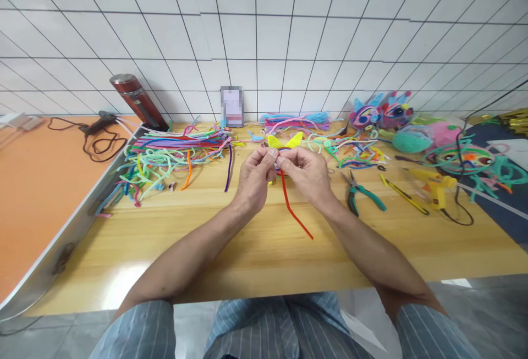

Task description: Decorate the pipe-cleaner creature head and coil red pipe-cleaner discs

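Red pipe cleaner (287, 199), pinched between both hands (279, 169), its tail hanging below

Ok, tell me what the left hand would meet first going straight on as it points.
Most likely the bare right hand, its fingertips just ahead, though depth between them is hard to judge.

a red pipe cleaner (287, 205) is hanging from the pinching fingers of the left hand (254, 175) and right hand (307, 175), bending midway and slanting rightward above the wooden table (256, 260). a fuzzy piece (293, 141) is showing two yellow, ear-like points beyond the fingers, its middle mostly hiding.
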Tool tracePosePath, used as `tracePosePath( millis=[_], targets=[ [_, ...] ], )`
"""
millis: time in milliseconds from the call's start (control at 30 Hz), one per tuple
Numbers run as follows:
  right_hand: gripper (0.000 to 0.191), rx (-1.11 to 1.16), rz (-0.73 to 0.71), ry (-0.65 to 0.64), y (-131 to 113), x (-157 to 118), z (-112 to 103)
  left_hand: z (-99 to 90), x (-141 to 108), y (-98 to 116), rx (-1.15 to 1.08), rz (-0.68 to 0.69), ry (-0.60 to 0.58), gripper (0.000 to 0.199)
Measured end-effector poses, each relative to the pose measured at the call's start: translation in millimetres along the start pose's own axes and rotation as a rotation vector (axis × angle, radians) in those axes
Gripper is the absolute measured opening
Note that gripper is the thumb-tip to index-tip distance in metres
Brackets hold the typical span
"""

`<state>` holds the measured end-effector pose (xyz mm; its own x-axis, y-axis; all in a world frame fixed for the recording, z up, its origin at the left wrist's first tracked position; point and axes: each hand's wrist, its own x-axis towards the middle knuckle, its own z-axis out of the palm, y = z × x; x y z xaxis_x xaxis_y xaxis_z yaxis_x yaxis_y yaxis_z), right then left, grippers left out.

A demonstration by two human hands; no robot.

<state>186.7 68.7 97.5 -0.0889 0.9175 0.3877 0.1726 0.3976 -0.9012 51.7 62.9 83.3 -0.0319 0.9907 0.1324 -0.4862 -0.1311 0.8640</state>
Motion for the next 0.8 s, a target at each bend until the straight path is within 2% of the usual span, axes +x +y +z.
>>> tracePosePath(
  millis=[67,167,267,400,500,600,700,800],
  targets=[
    [0.019,0.034,0.037,-0.031,0,3,-4,-3.7,5,4,0.021,-0.022,-0.045,0.049],
    [0.018,0.018,0.062,-0.061,0,7,-13,-12.5,15,16,0.165,-0.017,-0.146,0.049],
    [0.013,-0.061,0.052,-0.078,-3,9,-17,-18.9,22,30,0.314,0.022,-0.237,0.046],
    [0.008,-0.151,0.012,-0.08,-7,8,-18,-20.1,23,37,0.37,0.052,-0.305,0.041],
    [0.009,-0.132,0.016,-0.09,-7,7,-17,-19.1,21,31,0.339,0.073,-0.269,0.039],
    [0.012,-0.088,0.014,-0.093,-3,7,-16,-17.1,17,21,0.265,0.084,-0.17,0.037],
    [0.015,-0.051,0.014,-0.09,2,5,-12,-12.6,11,10,0.142,0.034,-0.081,0.036],
    [0.017,-0.023,0.033,-0.087,4,6,-11,-8.1,8,5,0.059,-0.048,-0.05,0.039]
  ],
)
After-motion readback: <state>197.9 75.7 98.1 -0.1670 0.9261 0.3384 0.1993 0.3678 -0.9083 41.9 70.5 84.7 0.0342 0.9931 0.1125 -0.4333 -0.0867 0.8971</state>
